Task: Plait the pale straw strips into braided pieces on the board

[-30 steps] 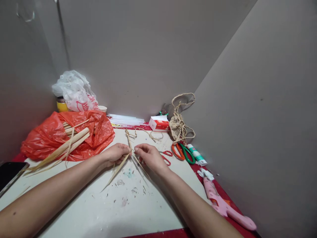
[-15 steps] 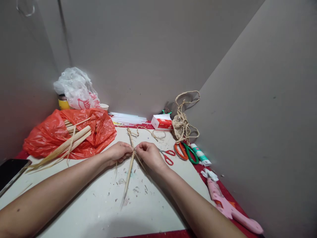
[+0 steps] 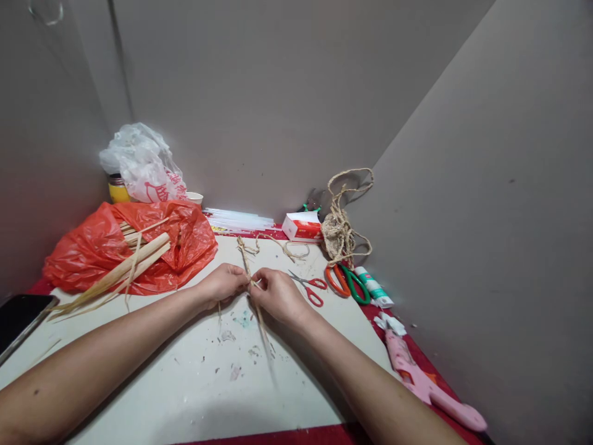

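Note:
Over the middle of the white board (image 3: 199, 377), my left hand (image 3: 225, 283) and my right hand (image 3: 274, 295) meet fingertip to fingertip at a braided straw cord (image 3: 245, 258). The left fingers pinch the cord where the braid ends. My right thumb and fingers are closed on the loose straw strands (image 3: 262, 324), which trail down toward me and look smeared by motion. From the hands the braid runs away to a knotted far end. A thin strand hangs under my left hand. Red-handled scissors (image 3: 311, 286) lie just right of my right hand.
A red plastic bag (image 3: 92, 247) with straw strips (image 3: 125, 266) lies left. Behind are glue sticks (image 3: 238, 220) and a red-and-white box (image 3: 301, 228). To the right are a cord bundle (image 3: 340, 232), larger scissors (image 3: 356, 285), a tube (image 3: 374, 287) and a pink glue gun (image 3: 417, 377). A phone (image 3: 23, 318) sits far left.
The loose strands have swung from the lower left toward the lower right. My right hand has shifted slightly down and left, while my left hand stays nearly in place.

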`<state>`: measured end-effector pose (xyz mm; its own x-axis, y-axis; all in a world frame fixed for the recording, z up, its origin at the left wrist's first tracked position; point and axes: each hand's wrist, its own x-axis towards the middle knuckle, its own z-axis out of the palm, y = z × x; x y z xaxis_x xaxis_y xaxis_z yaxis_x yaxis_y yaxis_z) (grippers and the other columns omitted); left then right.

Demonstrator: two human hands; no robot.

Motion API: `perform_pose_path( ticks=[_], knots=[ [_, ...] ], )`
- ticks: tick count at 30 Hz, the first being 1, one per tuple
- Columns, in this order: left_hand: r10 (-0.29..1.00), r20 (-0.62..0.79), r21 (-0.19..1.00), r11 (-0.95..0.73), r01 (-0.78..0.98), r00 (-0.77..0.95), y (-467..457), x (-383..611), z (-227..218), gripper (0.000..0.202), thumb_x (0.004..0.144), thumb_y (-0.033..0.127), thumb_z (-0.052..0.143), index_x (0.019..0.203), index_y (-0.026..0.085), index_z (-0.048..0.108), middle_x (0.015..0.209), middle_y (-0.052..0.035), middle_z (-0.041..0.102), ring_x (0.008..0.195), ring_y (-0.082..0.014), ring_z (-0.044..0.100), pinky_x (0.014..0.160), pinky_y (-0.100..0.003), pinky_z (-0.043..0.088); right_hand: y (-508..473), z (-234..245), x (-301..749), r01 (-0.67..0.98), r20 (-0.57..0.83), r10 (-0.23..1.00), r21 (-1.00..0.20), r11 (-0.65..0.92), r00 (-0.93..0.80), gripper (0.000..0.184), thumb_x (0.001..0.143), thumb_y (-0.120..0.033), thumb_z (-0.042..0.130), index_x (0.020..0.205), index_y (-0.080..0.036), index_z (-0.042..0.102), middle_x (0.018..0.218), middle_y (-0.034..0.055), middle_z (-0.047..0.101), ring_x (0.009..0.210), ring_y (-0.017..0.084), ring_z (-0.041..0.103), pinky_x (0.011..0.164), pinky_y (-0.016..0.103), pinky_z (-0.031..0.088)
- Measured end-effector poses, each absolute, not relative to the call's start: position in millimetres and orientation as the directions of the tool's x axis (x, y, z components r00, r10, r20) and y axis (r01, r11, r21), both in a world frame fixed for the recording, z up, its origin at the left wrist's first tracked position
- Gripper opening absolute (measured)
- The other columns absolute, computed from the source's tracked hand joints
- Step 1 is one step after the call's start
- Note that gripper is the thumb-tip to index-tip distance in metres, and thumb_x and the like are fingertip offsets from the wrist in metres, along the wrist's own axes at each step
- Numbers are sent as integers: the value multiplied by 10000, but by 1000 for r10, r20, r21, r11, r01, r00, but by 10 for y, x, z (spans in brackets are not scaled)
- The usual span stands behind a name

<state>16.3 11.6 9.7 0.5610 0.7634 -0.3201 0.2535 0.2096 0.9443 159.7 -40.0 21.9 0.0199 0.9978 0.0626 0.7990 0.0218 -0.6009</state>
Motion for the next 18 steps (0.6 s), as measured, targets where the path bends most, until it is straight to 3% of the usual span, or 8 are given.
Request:
perform_pose_path(
  ticks=[7, 12, 18],
  knots=[
    [753, -326, 942, 203, 269, 572, 107, 161, 134, 240, 719, 369, 545, 597, 172, 481, 424, 91, 282, 332, -36, 181, 359, -226, 101, -260, 235, 1795, 494, -178, 977, -864, -99, -115, 97, 727, -190, 480, 702, -148, 564, 563, -11, 547, 436, 77, 433, 432, 193, 329],
    [759, -319, 944, 200, 264, 568, 99, 171, 141, 249, 721, 367, 554, 592, 165, 487, 432, 89, 299, 332, -31, 191, 356, -221, 109, -246, 252, 1863, 435, -171, 959, -898, -57, -226, 117, 740, -240, 508, 737, -142, 571, 588, -12, 550, 458, 72, 435, 443, 187, 343],
    [807, -322, 942, 219, 254, 496, 68, 200, 152, 192, 731, 328, 546, 641, 159, 526, 437, 86, 345, 326, -33, 220, 348, -211, 125, -244, 218, 1917, 512, -157, 958, -859, -11, -242, 161, 756, -273, 493, 719, -145, 583, 577, -3, 563, 473, 92, 464, 466, 207, 364]
  ],
)
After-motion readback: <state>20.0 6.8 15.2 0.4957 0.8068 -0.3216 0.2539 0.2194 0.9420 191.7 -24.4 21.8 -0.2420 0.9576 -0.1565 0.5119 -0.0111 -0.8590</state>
